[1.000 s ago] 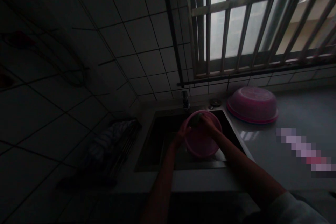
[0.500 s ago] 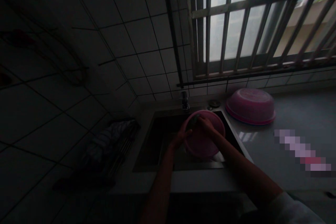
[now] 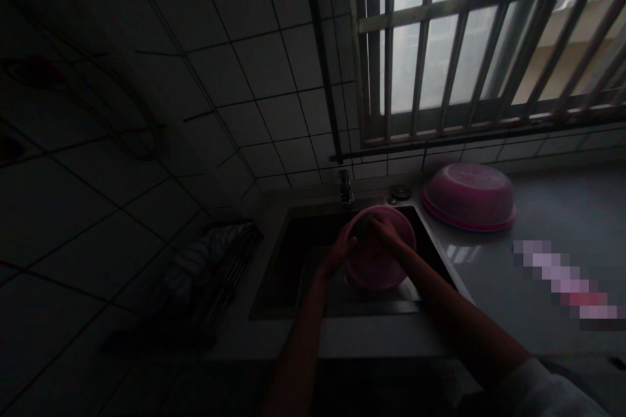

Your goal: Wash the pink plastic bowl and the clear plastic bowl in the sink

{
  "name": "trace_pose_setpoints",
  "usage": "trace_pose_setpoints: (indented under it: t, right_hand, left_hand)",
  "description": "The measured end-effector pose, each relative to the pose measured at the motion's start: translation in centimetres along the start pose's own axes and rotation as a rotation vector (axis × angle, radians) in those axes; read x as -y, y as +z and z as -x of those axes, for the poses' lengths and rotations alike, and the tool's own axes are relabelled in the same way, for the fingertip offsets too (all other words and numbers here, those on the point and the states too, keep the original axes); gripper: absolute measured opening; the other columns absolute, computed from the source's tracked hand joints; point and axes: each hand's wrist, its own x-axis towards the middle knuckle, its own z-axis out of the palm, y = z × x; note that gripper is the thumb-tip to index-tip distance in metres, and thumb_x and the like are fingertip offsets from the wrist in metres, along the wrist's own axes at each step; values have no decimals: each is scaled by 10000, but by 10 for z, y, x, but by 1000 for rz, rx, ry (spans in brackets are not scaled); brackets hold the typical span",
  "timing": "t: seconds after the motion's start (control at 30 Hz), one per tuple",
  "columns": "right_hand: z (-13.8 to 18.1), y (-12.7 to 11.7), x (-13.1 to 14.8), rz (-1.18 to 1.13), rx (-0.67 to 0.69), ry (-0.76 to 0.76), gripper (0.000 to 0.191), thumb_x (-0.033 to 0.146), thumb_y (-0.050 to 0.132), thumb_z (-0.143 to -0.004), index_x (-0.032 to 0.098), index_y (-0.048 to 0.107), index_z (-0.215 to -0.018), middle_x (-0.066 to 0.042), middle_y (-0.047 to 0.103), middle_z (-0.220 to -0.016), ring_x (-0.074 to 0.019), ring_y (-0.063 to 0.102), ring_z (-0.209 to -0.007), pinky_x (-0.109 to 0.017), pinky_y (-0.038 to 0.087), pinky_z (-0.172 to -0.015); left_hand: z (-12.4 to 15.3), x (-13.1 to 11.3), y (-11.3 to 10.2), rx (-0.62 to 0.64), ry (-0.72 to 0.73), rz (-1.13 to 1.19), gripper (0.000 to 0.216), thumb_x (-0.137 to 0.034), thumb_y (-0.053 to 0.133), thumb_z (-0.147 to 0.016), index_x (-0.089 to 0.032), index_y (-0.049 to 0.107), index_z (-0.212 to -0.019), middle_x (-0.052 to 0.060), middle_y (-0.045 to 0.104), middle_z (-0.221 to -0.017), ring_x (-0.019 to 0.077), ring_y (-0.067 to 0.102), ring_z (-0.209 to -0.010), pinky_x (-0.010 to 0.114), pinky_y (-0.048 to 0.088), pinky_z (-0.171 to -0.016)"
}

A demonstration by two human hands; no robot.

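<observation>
A round pink basin (image 3: 384,267) is held tilted in the dark sink (image 3: 293,260), its inside facing me. My left hand (image 3: 340,249) grips the basin at its left rim, the thumb over the inner side. My right hand (image 3: 384,233) reaches inside with closed fingers. Against the upper left inner wall they press a dark greenish pad or cloth (image 3: 362,227); the dim light hides its exact kind. Behind the sink stands a metal faucet (image 3: 345,187), just beyond the basin.
Right of the sink, an upturned pink basin (image 3: 469,195) rests on the pale counter (image 3: 489,293). A round dark sink strainer or lid (image 3: 401,192) lies by the back edge. Striped cloth (image 3: 210,251) hangs over a dark rack at left. A barred window (image 3: 440,45) is above.
The held basin has shifted slightly to the left and up. My right hand has moved a little within it, while my left hand keeps its hold on the rim.
</observation>
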Motion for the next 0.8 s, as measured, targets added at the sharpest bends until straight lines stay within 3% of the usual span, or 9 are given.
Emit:
trace_pose_setpoints:
  t: [0.07,0.17,0.27,0.33,0.4,0.5,0.57,0.7,0.8]
  right_hand:
    - [1,-2,1,15,44,-15,375,531,765,-735,197,671,-878,-30,712,-848,-161,594,-710,-268,495,-651]
    - [18,15,-11,51,334,117,405,530,807,-731,181,698,-905,-29,708,-837,-156,602,-695,-275,500,-653]
    - [34,33,-25,99,559,229,416,510,851,-696,165,707,-878,-24,700,-796,-149,591,-658,-281,490,-643]
    - [33,34,-26,109,495,183,390,496,842,-695,172,711,-867,-34,716,-825,-161,603,-691,-287,495,-664]
    - [23,24,-19,102,302,85,360,498,795,-724,185,712,-881,-42,729,-865,-178,612,-733,-291,500,-682]
    - [4,4,-4,92,19,-45,348,510,737,-746,191,691,-880,-42,718,-869,-188,608,-751,-290,497,-684]
    - [0,-1,-1,92,-40,-67,354,519,728,-744,189,682,-865,-40,708,-854,-189,607,-751,-291,497,-691]
    - [17,19,-18,107,265,46,352,505,767,-749,180,710,-871,-40,711,-843,-187,621,-741,-301,502,-702]
    - [29,37,-30,91,452,113,360,490,790,-750,178,727,-917,-49,728,-854,-192,632,-739,-318,513,-709]
  left_hand:
    - [1,0,-1,-6,-43,31,914,-685,770,-829,-232,467,-1563,165,473,-1644,368,419,-1535,535,260,-1305]
    - [4,4,-6,-25,-137,107,992,-718,729,-849,-262,344,-1641,166,521,-1611,365,501,-1474,566,326,-1265]
    - [4,8,-9,-17,-130,129,905,-702,749,-837,-254,480,-1576,143,609,-1536,376,486,-1486,570,296,-1276]
    - [3,10,-9,13,-98,127,805,-663,787,-819,-242,602,-1480,129,636,-1511,387,451,-1510,561,268,-1290]
    - [0,9,-7,39,-65,137,733,-625,796,-826,-246,645,-1434,116,631,-1519,382,424,-1529,547,253,-1296]
    - [-1,6,-5,25,-17,138,734,-587,809,-826,-254,614,-1450,113,587,-1556,363,418,-1528,510,282,-1284]
    - [1,3,-6,1,-48,120,783,-590,823,-809,-248,566,-1465,128,606,-1505,359,508,-1443,505,370,-1226]
    - [5,3,-11,-57,-188,103,827,-606,797,-823,-258,456,-1491,109,685,-1305,303,670,-1178,490,503,-1067]
    - [4,6,-11,-92,-149,123,860,-549,828,-801,-292,430,-1518,112,638,-1421,307,639,-1266,486,465,-1121]
